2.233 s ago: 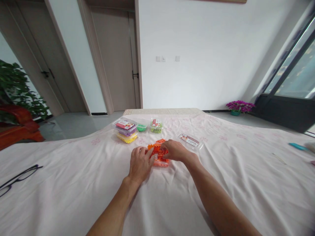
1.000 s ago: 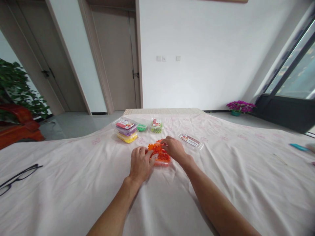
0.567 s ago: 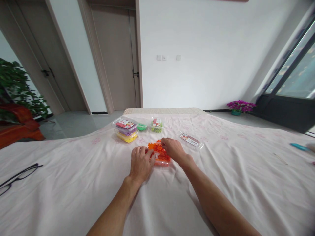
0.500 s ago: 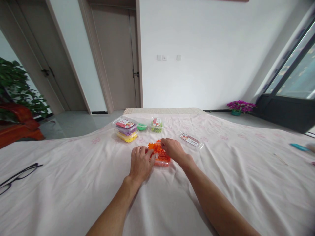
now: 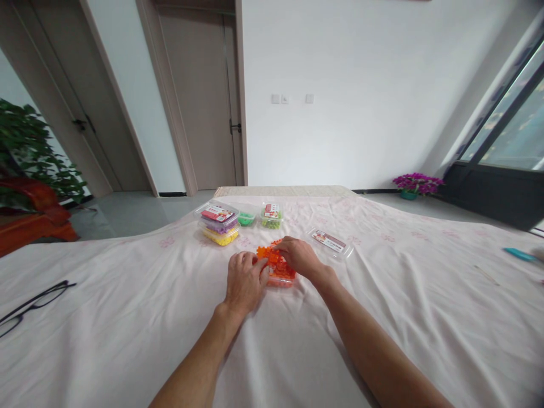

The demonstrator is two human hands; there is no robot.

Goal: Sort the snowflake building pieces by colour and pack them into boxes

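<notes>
A clear plastic box [image 5: 280, 281] full of orange interlocking plastic pieces [image 5: 274, 256] sits on the cloth in front of me. My left hand [image 5: 245, 281] is curled against the box's left side, its thumb at the orange pieces. From the right, my right hand [image 5: 301, 256] reaches over the box with its fingers bent down onto the pieces, gripping at the far right part of the pile. Its fingertips are partly hidden. Behind my right hand lies a clear lid [image 5: 329, 241] with a paper label, off the box.
Stacked boxes of purple [image 5: 219, 226] and yellow pieces [image 5: 221, 237] stand back left. Beside them are a green-piece box [image 5: 245, 219] and a lidded light-green box [image 5: 271, 218]. Glasses [image 5: 36, 303] lie far left; a blue object [image 5: 518, 254] and a thin stick [image 5: 487, 275] lie right.
My right hand has shifted slightly and lowered its fingers onto the orange pieces. My left hand stays at the box's left side.
</notes>
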